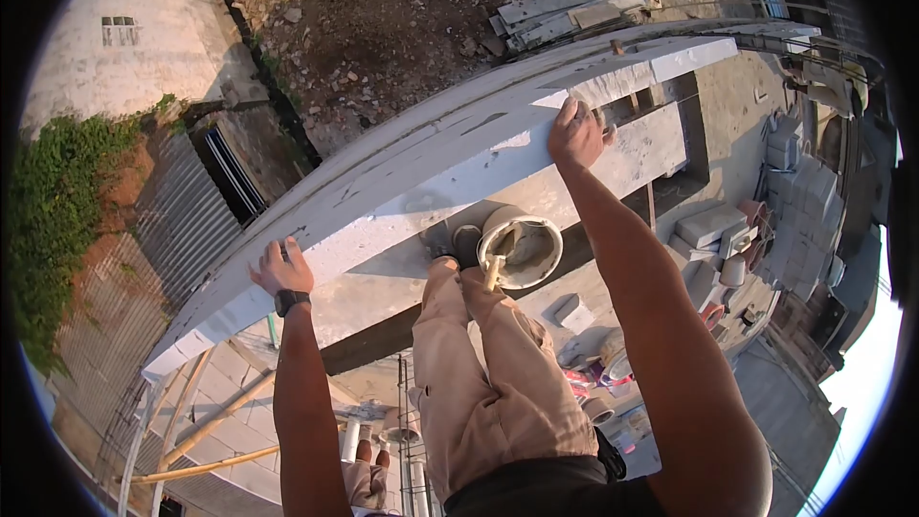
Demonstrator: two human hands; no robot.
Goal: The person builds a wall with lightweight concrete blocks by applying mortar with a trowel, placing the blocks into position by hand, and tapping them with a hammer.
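A long wall of pale lightweight blocks (431,196) runs across the view below me. My left hand (283,270), with a dark watch at the wrist, rests on its top toward the left end, fingers apart. Farther right, my right hand (578,136) lies on the wall's top edge, its fingers spread and slightly bent beside a notch. Between my arms, a mortar-smeared bucket (548,251) stands next to my feet. A tool with a pale handle (493,273) leans inside it; its other end is partly hidden.
My shoes (466,241) stand on a narrow concrete ledge (359,302) high above a lower level. Below are stacked blocks (804,196), bamboo poles (215,416) and another person's legs (366,479). Beyond the wall lie rubble ground (354,48) and a corrugated roof (187,215).
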